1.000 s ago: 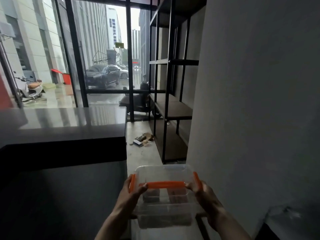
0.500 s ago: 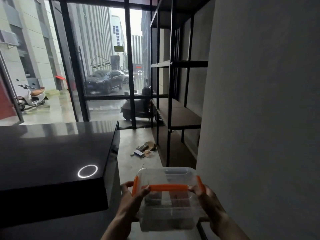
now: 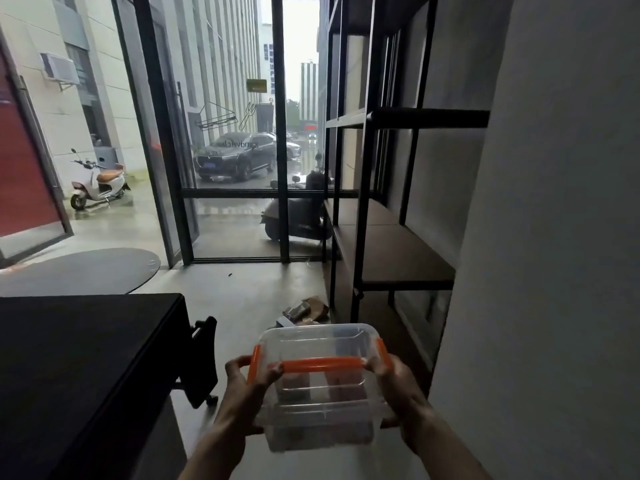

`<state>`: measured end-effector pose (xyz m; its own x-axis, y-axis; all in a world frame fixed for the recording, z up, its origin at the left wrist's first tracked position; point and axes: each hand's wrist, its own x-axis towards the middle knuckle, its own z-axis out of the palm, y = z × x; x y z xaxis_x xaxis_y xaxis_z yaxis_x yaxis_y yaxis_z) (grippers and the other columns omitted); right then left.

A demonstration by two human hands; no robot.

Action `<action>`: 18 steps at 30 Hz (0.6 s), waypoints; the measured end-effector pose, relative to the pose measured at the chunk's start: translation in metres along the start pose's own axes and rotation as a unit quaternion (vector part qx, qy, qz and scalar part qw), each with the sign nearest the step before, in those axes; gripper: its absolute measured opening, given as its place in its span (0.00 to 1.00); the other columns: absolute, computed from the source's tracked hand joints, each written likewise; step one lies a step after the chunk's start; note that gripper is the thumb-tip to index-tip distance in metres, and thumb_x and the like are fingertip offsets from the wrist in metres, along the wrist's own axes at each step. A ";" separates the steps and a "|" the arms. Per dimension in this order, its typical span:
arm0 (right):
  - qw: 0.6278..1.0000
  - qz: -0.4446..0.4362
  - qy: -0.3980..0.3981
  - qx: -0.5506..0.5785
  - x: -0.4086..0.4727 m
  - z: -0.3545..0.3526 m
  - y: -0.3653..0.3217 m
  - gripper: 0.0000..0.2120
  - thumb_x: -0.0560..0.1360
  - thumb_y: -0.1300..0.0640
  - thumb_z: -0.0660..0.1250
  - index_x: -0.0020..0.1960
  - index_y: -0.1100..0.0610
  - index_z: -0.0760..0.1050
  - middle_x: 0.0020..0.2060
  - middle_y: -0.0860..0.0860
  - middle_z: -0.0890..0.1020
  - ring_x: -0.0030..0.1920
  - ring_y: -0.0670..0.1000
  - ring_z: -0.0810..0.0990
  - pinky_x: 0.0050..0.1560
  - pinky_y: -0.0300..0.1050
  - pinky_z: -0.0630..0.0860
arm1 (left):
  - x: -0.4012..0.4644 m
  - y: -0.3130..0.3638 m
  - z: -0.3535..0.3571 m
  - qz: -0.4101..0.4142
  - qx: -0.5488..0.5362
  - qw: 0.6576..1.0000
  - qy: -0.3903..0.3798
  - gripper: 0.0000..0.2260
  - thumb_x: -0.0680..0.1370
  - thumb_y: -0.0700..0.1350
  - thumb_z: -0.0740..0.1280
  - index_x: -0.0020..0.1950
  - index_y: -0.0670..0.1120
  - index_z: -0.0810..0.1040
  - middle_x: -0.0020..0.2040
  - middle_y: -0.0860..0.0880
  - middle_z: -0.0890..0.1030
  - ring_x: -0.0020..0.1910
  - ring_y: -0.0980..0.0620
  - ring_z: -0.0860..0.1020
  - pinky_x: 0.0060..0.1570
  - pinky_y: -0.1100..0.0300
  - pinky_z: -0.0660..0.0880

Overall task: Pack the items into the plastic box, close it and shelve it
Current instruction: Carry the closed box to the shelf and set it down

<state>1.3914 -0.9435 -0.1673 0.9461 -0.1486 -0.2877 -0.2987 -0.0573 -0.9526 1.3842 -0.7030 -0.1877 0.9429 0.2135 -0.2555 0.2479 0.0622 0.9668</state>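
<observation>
A closed plastic box [image 3: 320, 386] is carried in the air between two hands.

Its lid is on, with the orange handle [image 3: 323, 364] lying across the top. The left hand [image 3: 247, 393] is clamped on the box's left side and the right hand [image 3: 398, 389] on its right, fingers curled round the edges. A black shelf [image 3: 391, 251] stands beyond the box to its right, a dark table [image 3: 79, 358] to its left, scraps [image 3: 304, 311] on the floor just behind it.

The clear plastic box [image 3: 320, 386] sits low in the near centre, off the floor and roughly level, its lid on. An orange handle [image 3: 323, 364] lies flat across the lid, and orange clips [image 3: 254, 362] stand at its left and right ends. Dim items [image 3: 294, 388] show inside, too blurred to tell. The dark metal shelf [image 3: 391, 251] stands far right, well apart from it.
</observation>
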 end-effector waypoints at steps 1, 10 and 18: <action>1.000 -0.006 0.002 -0.012 0.028 0.007 -0.007 0.22 0.78 0.42 0.65 0.67 0.53 0.74 0.55 0.56 0.84 0.51 0.58 0.84 0.49 0.56 0.83 | 0.026 0.003 0.004 0.001 0.000 1.000 0.002 0.31 0.72 0.56 0.76 0.68 0.55 0.63 0.54 0.46 0.77 0.48 0.43 0.82 0.30 0.49 0.82; 0.998 -0.019 -0.029 -0.055 0.319 0.103 -0.077 0.23 0.79 0.43 0.65 0.67 0.57 0.75 0.58 0.57 0.82 0.56 0.60 0.82 0.58 0.63 0.80 | 0.312 0.058 0.017 -0.011 -0.014 0.999 0.033 0.35 0.64 0.60 0.76 0.65 0.56 0.64 0.54 0.45 0.78 0.49 0.41 0.82 0.40 0.41 0.83; 0.998 -0.025 -0.054 -0.016 0.544 0.180 -0.173 0.26 0.76 0.41 0.67 0.69 0.54 0.73 0.58 0.55 0.82 0.56 0.59 0.83 0.56 0.64 0.81 | 0.550 0.157 0.027 -0.004 0.000 1.000 0.031 0.36 0.62 0.62 0.74 0.65 0.58 0.62 0.56 0.43 0.78 0.50 0.41 0.82 0.35 0.50 0.81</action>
<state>1.9802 -0.8368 -0.1770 0.9673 -0.0373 -0.2510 -0.2534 -0.0934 -0.9628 1.9475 -0.6022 -0.1767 0.9250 0.2732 -0.2639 0.2563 0.0641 0.9645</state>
